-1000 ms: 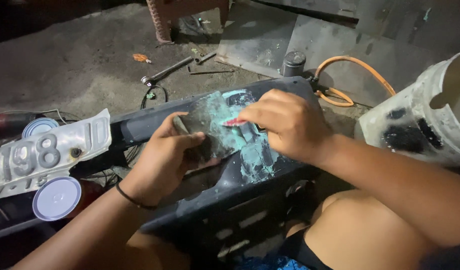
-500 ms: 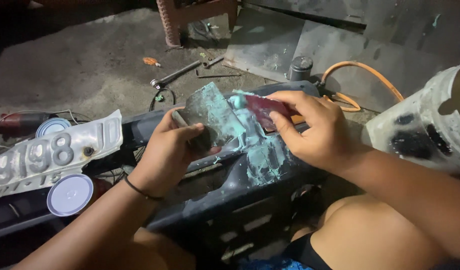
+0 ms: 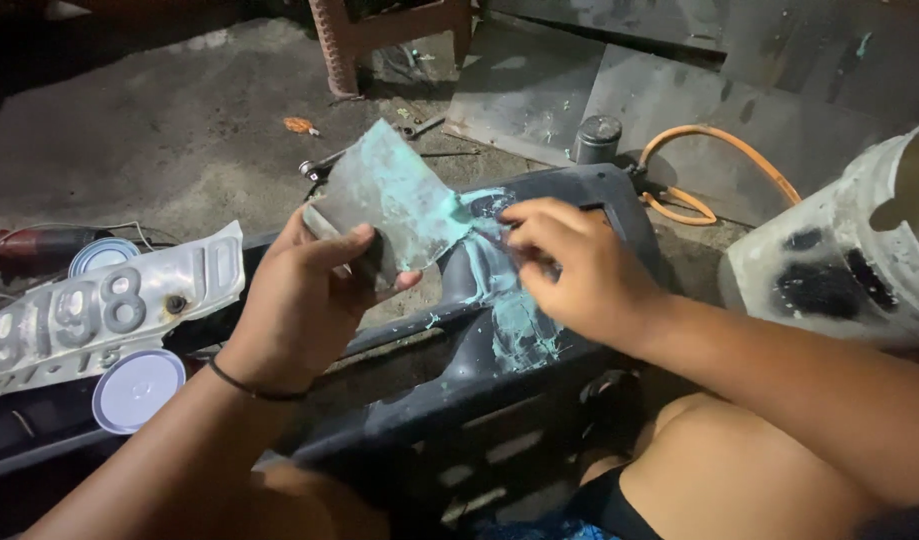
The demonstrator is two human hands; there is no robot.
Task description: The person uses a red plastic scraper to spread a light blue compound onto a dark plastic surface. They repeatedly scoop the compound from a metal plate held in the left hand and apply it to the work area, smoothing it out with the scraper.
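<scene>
The left hand sits left of centre in the frame, closed around the lower edge of a flat grey board smeared with pale green putty; the thumb presses on the near face and the fingers wrap behind. The board stands tilted, its top corner pointing toward the upper middle of the frame.

The right hand, just right of centre, is curled with its fingertips bunched close together beside the board's right edge. Something small may be pinched there, but I cannot tell what, or whether anything is held at all.

Under both hands lies a black plastic panel, running from lower left to upper right, with a patch of the same green putty spread on it below the right hand.

At the left edge a bent licence plate lies beside a round white lid. A stained white bucket stands at the right edge, an orange hose loops behind the panel, and a small grey can stands on the concrete floor at upper centre.
</scene>
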